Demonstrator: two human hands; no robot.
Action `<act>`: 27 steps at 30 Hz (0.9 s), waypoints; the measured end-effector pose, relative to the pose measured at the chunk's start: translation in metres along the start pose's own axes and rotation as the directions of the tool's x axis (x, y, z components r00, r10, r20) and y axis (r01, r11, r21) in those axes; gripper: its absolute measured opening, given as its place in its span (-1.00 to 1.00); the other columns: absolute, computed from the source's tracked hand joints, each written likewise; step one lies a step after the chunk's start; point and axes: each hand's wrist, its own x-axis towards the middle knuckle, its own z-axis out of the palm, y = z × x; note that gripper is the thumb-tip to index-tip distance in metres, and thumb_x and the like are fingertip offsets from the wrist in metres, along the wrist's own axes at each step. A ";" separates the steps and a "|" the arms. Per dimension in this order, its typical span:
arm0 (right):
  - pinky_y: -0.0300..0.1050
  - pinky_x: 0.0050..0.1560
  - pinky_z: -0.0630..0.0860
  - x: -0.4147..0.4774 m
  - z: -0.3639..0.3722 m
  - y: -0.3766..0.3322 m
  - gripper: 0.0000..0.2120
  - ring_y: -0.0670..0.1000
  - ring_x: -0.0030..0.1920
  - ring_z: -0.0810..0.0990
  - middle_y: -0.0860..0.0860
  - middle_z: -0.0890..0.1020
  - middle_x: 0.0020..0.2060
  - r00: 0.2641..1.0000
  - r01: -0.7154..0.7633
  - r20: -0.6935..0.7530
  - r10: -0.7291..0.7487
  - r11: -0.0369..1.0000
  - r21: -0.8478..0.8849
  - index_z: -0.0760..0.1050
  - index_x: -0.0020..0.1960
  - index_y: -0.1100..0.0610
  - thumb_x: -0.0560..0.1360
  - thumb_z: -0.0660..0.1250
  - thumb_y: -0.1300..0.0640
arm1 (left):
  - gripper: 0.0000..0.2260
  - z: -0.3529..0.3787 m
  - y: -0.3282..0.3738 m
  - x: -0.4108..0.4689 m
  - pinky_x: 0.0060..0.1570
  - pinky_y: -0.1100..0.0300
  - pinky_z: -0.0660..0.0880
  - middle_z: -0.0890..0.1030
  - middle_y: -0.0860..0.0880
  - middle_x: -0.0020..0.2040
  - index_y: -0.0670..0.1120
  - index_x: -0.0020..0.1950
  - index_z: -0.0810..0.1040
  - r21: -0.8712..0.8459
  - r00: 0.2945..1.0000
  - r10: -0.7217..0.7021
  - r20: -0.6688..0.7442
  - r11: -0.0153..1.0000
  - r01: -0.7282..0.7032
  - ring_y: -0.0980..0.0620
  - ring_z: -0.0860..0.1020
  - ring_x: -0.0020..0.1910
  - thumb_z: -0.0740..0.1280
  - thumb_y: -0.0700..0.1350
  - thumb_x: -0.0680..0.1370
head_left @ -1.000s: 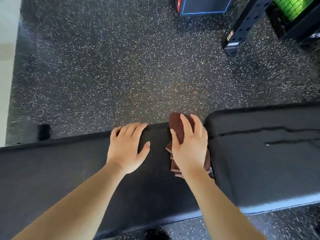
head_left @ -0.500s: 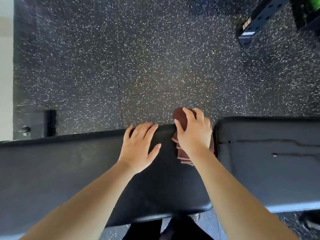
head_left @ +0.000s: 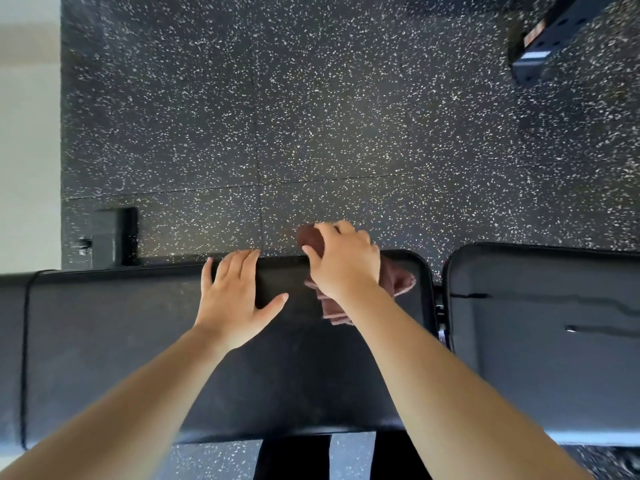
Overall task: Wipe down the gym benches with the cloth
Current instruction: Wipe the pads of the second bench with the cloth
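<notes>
1. Nearest: dark trouser legs [head_left: 294, 459] of the person, standing close against the bench's near edge.
2. Long bench pad [head_left: 104, 341] — black upholstery with a dull sheen, running left to right across the view, its right end rounded.
3. Left hand [head_left: 235, 299] lies flat on the pad with fingers spread and thumb out. The fingertips reach the far edge and it holds nothing; judged a brace.
4. Right hand [head_left: 346, 261], just beside the left, has its fingers curled over the cloth [head_left: 398, 282] and grips it at the pad's far edge.
5. Cloth: maroon and folded in layers. It lies under the right hand near the pad's right end, with one part over the far edge and one corner showing on the right.
6. Step in hand, as judged: wiping the far edge of the long pad at its right end.
7. Next move, as judged: a pass along that rim or across to the second pad — it calls for even pressure, a cloth kept folded, and care at the gap.
8. Second pad [head_left: 536, 341] sits to the right, apart from the first across a narrow gap with metal [head_left: 440, 317] showing. Its cover has dark cracks [head_left: 588, 303].
9. Floor [head_left: 311, 116]: black rubber tiles with white flecks, seams visible.
10. Bench foot [head_left: 110, 237], a dark block, stands on the floor beyond the pad at left.
11. Black perforated beam [head_left: 540, 46] lies at far right.
12. Pale wall [head_left: 27, 133] runs along the left margin.
</notes>
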 end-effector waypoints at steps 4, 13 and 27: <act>0.10 0.19 0.32 -0.019 -0.003 0.039 -0.56 0.18 0.22 0.37 0.01 0.36 0.35 0.985 -0.095 -0.139 0.098 0.995 0.027 0.30 0.38 -0.06 0.54 0.15 -0.16 | -0.34 -0.002 0.013 0.005 0.41 -0.23 -0.05 0.33 0.01 0.37 -0.07 0.43 0.22 -0.026 0.999 -0.017 0.027 1.000 0.018 -0.02 0.21 0.40 0.08 0.31 0.46; 0.19 0.25 0.32 -0.067 -0.038 0.076 -0.58 0.21 0.25 0.38 0.03 0.38 0.36 0.924 -0.106 -0.339 0.177 0.970 0.220 0.40 0.35 -0.01 0.51 0.30 -0.02 | -0.41 -0.004 0.078 0.017 0.42 -0.21 0.00 0.32 -0.02 0.40 -0.09 0.45 0.19 -0.062 0.996 0.071 0.061 0.996 -0.067 -0.03 0.21 0.41 0.06 0.22 0.53; 0.18 0.22 0.27 -0.034 -0.094 0.151 -0.61 0.23 0.22 0.33 0.10 0.34 0.29 0.982 -0.166 -0.122 0.148 0.973 -0.162 0.31 0.31 0.02 0.54 0.18 -0.11 | -0.46 0.009 0.201 0.035 0.41 -0.20 -0.01 0.22 0.06 0.45 -0.02 0.47 0.12 -0.094 0.989 0.135 0.061 0.987 -0.129 0.05 0.14 0.44 0.08 0.19 0.55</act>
